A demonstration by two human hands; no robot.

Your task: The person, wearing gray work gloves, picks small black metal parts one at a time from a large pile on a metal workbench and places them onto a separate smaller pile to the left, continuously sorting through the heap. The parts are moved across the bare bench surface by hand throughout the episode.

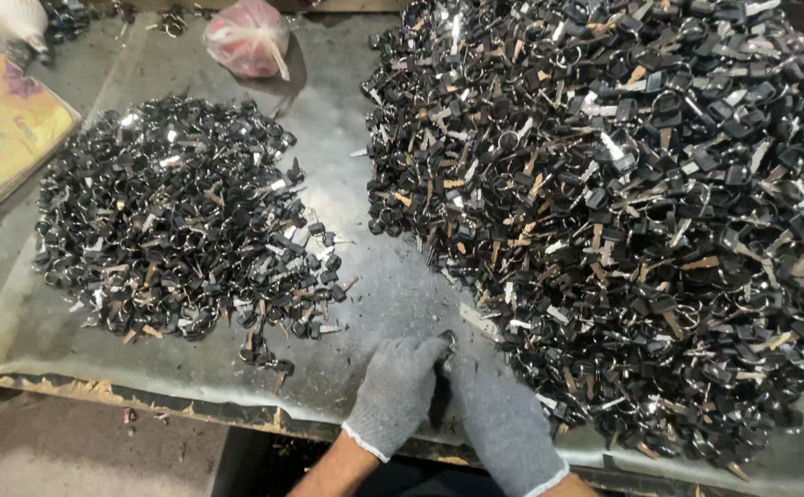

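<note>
Both hands wear grey knit gloves and meet at the near edge of the bench (374, 276). The left hand (397, 387) and right hand (503, 419) press together, fingertips pinched on a small key with a ring (446, 342); the piece is mostly hidden. Just right of and beyond the right hand lies the large pile of black-headed keys (623, 202). Well left of and beyond the left hand lies the smaller pile (181, 221). A pink bag (247, 37) sits far beyond both.
</note>
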